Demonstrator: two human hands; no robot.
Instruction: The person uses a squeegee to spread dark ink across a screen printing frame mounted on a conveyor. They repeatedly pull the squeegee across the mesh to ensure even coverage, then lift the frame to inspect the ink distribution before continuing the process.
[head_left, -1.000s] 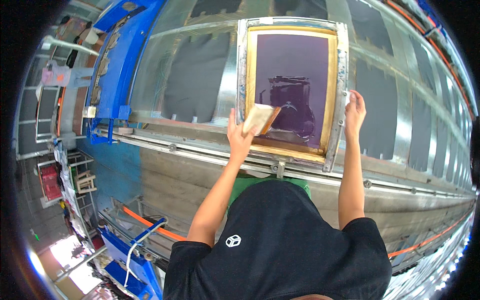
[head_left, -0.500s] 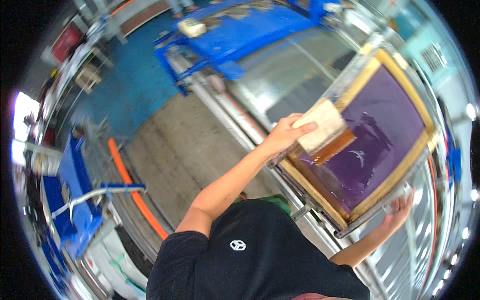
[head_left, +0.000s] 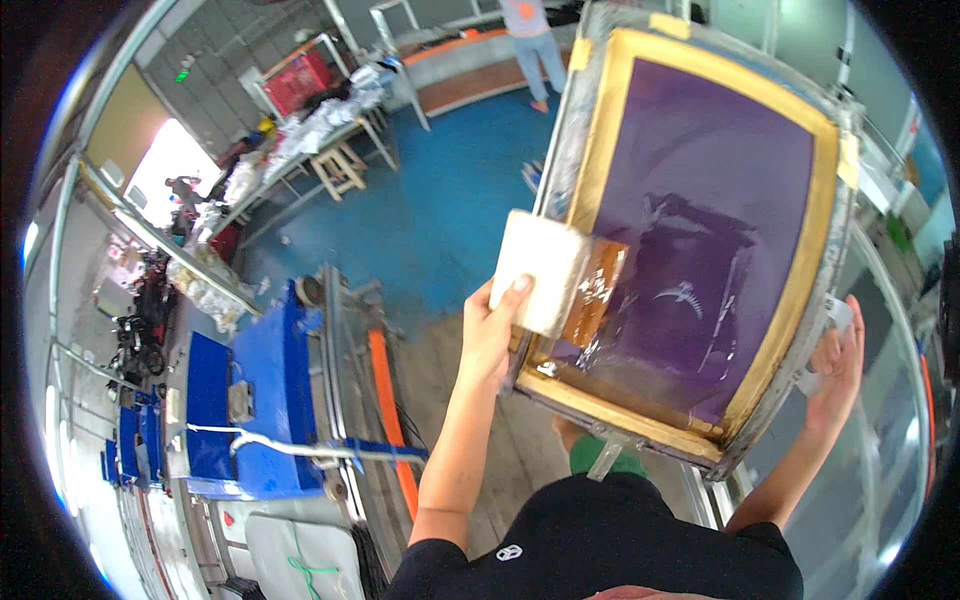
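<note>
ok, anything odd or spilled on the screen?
Nothing clearly damaged. A ragged, wet-looking dark patch sits on the purple screen, and the yellow frame looks stained near its lower-right corner; possibly normal use.

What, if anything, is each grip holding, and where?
Left grip: the squeegee, by its pale handle. Right grip: apparently the screen frame, at its right side; finger contact is unclear.

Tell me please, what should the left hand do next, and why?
Perhaps the left hand should shift the squeegee slightly inward, over the frame: its pale handle juts past the frame's left edge in this view, its orange blade looks wet, and shiny streaks lie on the purple screen, so drips outside seem possible.
</note>
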